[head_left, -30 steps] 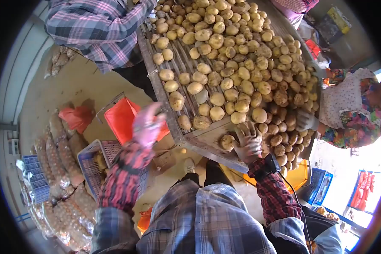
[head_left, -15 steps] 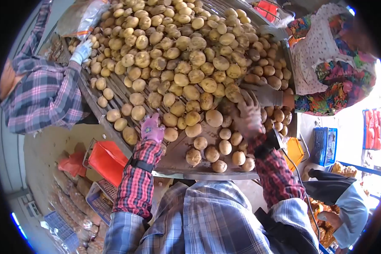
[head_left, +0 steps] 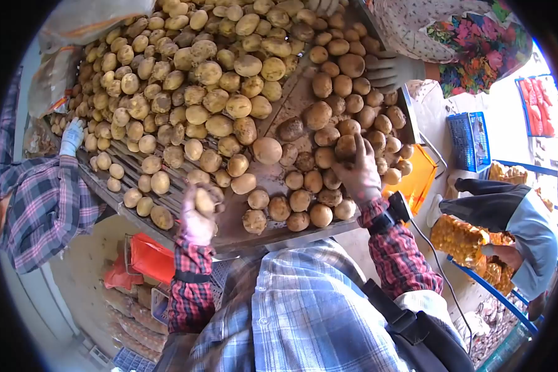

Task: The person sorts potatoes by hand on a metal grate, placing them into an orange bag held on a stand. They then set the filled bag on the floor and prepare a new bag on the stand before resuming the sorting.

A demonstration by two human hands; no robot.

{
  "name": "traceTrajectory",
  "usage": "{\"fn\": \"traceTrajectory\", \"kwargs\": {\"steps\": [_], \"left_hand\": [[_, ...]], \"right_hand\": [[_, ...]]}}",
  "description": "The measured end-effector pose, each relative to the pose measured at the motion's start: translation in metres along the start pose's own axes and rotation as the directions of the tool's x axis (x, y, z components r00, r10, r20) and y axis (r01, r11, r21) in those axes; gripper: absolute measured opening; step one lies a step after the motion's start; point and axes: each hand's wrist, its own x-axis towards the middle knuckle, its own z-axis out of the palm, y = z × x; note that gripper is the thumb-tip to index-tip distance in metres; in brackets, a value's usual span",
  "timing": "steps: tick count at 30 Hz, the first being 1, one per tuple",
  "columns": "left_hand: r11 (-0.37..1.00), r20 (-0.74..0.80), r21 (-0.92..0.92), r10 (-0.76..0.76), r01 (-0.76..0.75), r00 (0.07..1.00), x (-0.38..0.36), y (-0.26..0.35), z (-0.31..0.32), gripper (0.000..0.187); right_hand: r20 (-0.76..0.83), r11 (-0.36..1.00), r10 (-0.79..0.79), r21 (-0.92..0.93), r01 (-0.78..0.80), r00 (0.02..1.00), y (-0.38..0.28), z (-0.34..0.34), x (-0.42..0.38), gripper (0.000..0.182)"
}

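Observation:
Pale round potatoes (head_left: 208, 72) are heaped over a slatted table (head_left: 121, 204), with a browner group (head_left: 351, 65) at its right. My left hand (head_left: 197, 214), gloved and somewhat blurred, is closed around a potato (head_left: 204, 201) above the near left part of the table. On the right side, my right hand (head_left: 359, 170) has its fingers curled over a brown potato (head_left: 346, 148) among the browner ones.
A co-worker's gloved hand (head_left: 72, 137) touches potatoes at the left. Across the right edge reaches another co-worker's gloved hand (head_left: 385, 71). Beyond lie an orange crate (head_left: 415, 180), a blue crate (head_left: 469, 141) and a bending person (head_left: 508, 223). A red crate (head_left: 150, 257) stands lower left.
The view has shifted to the right. My left hand has lifted from the pile with a potato. My right hand has come down onto a brown potato. Bare tabletop now shows between the two groups.

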Motion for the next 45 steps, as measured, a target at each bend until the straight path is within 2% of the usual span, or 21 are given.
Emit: {"fn": "traceTrajectory", "kwargs": {"steps": [4,9,13,15,17,19,21,23,25,26,27,29,30,32,33,35,37,40,42,44,45], "left_hand": [[0.986,0.208,0.064,-0.162,0.152,0.964,0.01,-0.038,0.041,0.035],[0.952,0.43,0.104,-0.304,0.288,0.85,-0.001,-0.065,0.105,0.039],[0.824,0.608,-0.077,-0.408,0.562,0.681,0.024,-0.105,0.083,0.052],[0.783,0.596,-0.079,-0.459,0.617,0.659,0.02,-0.093,0.094,0.053],[0.787,0.481,-0.163,-0.463,0.595,0.745,0.021,-0.086,0.075,0.053],[0.845,0.581,-0.056,-0.406,0.532,0.705,0.027,-0.075,0.065,0.059],[0.835,0.578,-0.285,-0.241,0.47,0.779,0.018,-0.067,0.061,0.069],[0.843,0.513,-0.299,-0.253,0.447,0.82,0.016,-0.058,0.06,0.083],[0.899,0.481,-0.319,-0.12,0.301,0.868,0.009,-0.045,0.077,0.089],[0.897,0.489,-0.319,-0.12,0.305,0.864,0.014,-0.047,0.077,0.089],[0.881,0.549,-0.316,-0.132,0.351,0.825,0.016,-0.051,0.071,0.092],[0.846,0.657,-0.297,-0.157,0.444,0.738,0.015,-0.057,0.061,0.099],[0.795,0.335,-0.479,-0.227,0.373,0.914,0.009,-0.061,0.072,0.1],[0.824,0.338,-0.421,-0.246,0.38,0.908,0.011,-0.067,0.065,0.099],[0.848,0.338,-0.367,-0.261,0.382,0.904,0.011,-0.071,0.063,0.097],[0.756,0.443,-0.425,-0.306,0.498,0.843,0.005,-0.072,0.075,0.097],[0.796,0.653,-0.285,-0.246,0.534,0.716,0.013,-0.084,0.073,0.102],[0.758,0.637,-0.309,-0.284,0.574,0.717,0.007,-0.079,0.086,0.099],[0.728,0.654,-0.316,-0.297,0.608,0.696,0.004,-0.073,0.088,0.097],[0.755,0.648,-0.286,-0.301,0.589,0.7,0.012,-0.075,0.08,0.1],[0.757,0.651,-0.269,-0.312,0.595,0.692,0.016,-0.073,0.079,0.103]], "right_hand": [[0.081,0.952,0.164,-0.274,-0.136,0.983,-0.014,0.01,0.023,0.089],[-0.1,0.998,0.028,0.05,-0.023,0.995,0.0,0.008,0.018,0.075],[0.3,0.908,-0.288,0.388,0.159,0.909,-0.057,-0.008,-0.018,0.077],[0.277,0.928,-0.326,0.275,0.251,0.904,-0.078,-0.008,-0.001,0.082],[0.189,0.887,-0.417,-0.13,0.444,0.889,-0.084,0.014,0.046,0.083],[0.353,0.721,-0.409,-0.441,0.535,0.842,-0.091,0.046,0.071,0.071],[0.549,0.633,-0.264,-0.522,0.572,0.793,-0.108,0.056,0.086,0.062],[0.439,0.662,-0.328,-0.525,0.535,0.836,-0.104,0.073,0.084,0.061],[0.284,0.894,-0.236,-0.312,0.323,0.929,-0.106,0.066,0.062,0.063],[0.058,0.956,-0.227,-0.175,0.234,0.972,-0.107,0.06,0.039,0.066],[0.058,0.985,-0.167,0.059,0.164,0.984,-0.103,0.062,0.019,0.076],[0.17,0.953,-0.298,0.005,0.302,0.939,-0.109,0.051,-0.021,0.074],[0.167,0.954,-0.296,0.004,0.3,0.94,-0.104,0.043,-0.027,0.074],[-0.009,0.88,-0.457,0.144,0.453,0.89,-0.078,0.019,-0.035,0.072],[0.079,0.939,-0.295,0.208,0.274,0.952,-0.065,-0.001,-0.025,0.072],[-0.166,0.954,-0.245,-0.215,0.208,0.955,-0.018,0.006,-0.017,0.063],[0.064,0.925,-0.2,-0.317,0.21,0.978,0.014,0.02,-0.016,0.062],[0.003,0.98,-0.177,-0.093,0.176,0.984,0.028,0.022,-0.01,0.061],[0.132,0.918,0.19,0.327,-0.224,0.973,0.025,0.011,-0.002,0.053],[0.284,0.682,0.331,0.587,-0.436,0.9,0.019,0.026,0.001,0.051],[0.069,0.921,0.167,0.345,-0.181,0.984,0.012,0.028,-0.003,0.052]]}}
